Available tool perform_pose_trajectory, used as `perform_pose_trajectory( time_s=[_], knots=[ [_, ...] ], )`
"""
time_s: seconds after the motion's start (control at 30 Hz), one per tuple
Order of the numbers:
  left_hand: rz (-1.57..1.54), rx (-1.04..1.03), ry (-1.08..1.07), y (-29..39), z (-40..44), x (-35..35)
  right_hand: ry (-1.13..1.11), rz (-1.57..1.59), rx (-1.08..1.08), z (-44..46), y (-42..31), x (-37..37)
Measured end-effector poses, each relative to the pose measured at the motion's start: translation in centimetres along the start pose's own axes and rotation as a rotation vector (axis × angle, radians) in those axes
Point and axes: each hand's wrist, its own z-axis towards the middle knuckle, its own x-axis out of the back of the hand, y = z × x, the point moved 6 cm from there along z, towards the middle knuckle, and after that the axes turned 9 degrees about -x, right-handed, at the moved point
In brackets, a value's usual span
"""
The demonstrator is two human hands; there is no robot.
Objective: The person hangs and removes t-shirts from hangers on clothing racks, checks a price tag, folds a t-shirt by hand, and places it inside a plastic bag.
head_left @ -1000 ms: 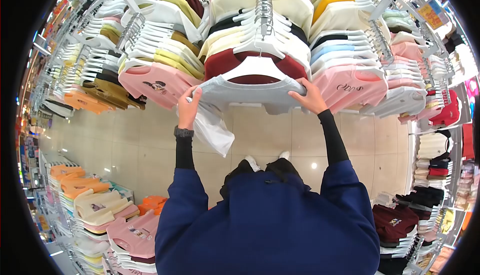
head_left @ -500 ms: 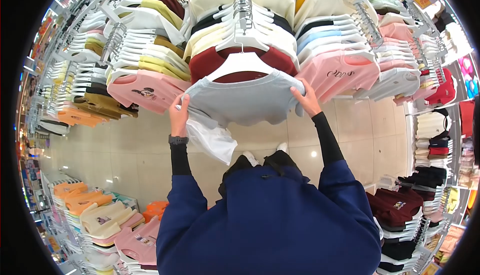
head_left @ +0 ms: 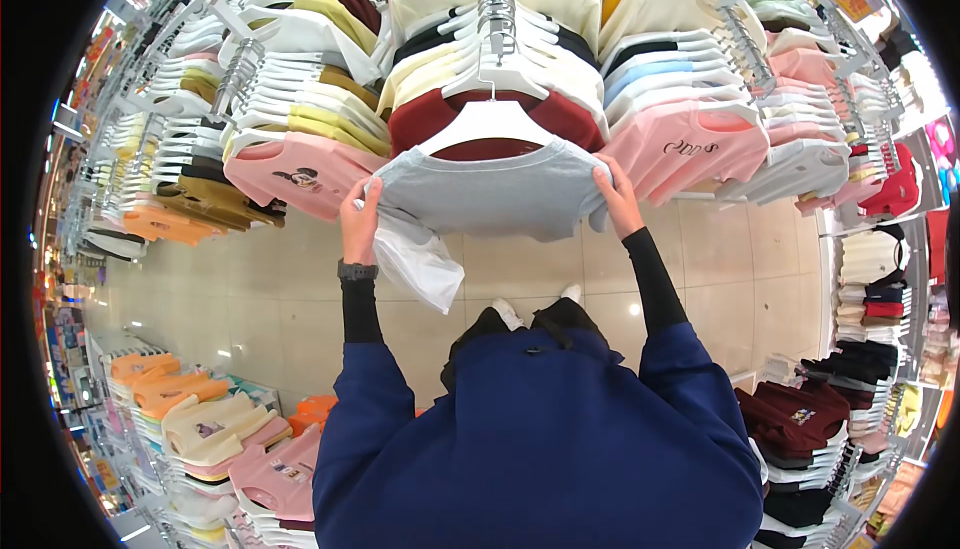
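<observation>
A light grey shirt (head_left: 490, 192) hangs on a white hanger (head_left: 487, 127), its hook up at the metal rail arm (head_left: 497, 11). My left hand (head_left: 360, 221) is closed on the shirt's left side, thumb pressed over the fabric. From the same hand a crumpled, translucent white plastic bag (head_left: 425, 267) dangles below the shirt. My right hand (head_left: 618, 199) pinches the shirt's right side near the shoulder. Right behind the grey shirt a dark red shirt (head_left: 575, 119) hangs on the same rail. The lower part of the grey shirt curls under and is partly hidden.
Pink shirts on hangers flank the rail, one with a mouse print (head_left: 300, 177) and one with lettering (head_left: 690, 144). Behind me stand more racks, with a pink shirt (head_left: 280, 474) and a maroon shirt (head_left: 795, 414). Tiled floor (head_left: 720, 259) lies between them.
The view has shifted slightly, so the racks sit a little further right. Both hands keep their hold on the grey shirt. The plastic bag has swung a little up and left.
</observation>
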Motion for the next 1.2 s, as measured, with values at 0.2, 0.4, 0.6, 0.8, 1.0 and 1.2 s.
perform_pose_trajectory(
  time_s=[0.2, 0.4, 0.6, 0.8, 1.0, 1.2],
  knots=[
    [0.006, 0.03, -0.014, 0.1, 0.1, 0.3, 0.0, 0.046, -0.022, 0.3, 1.6, -0.1],
    [0.043, 0.001, -0.121, 0.9, 0.0, 0.1, 0.007, 0.071, -0.015, 0.6, 2.2, 0.3],
    [0.084, -0.115, -0.429, 2.3, -0.3, -0.6, 0.32, -0.052, 0.079, 1.4, 2.0, 1.3],
    [0.087, -0.146, -0.415, 3.0, -1.1, -1.8, 0.23, -0.017, 0.23, -2.4, -2.8, -6.1],
    [0.049, -0.183, -0.379, 1.9, -1.6, -2.0, -0.311, 0.61, -0.259, -1.2, -6.0, -16.0],
    [0.06, -0.174, -0.348, 3.1, -3.2, -2.4, -0.432, 0.635, -0.3, 0.8, -7.4, -17.7]
  ],
)
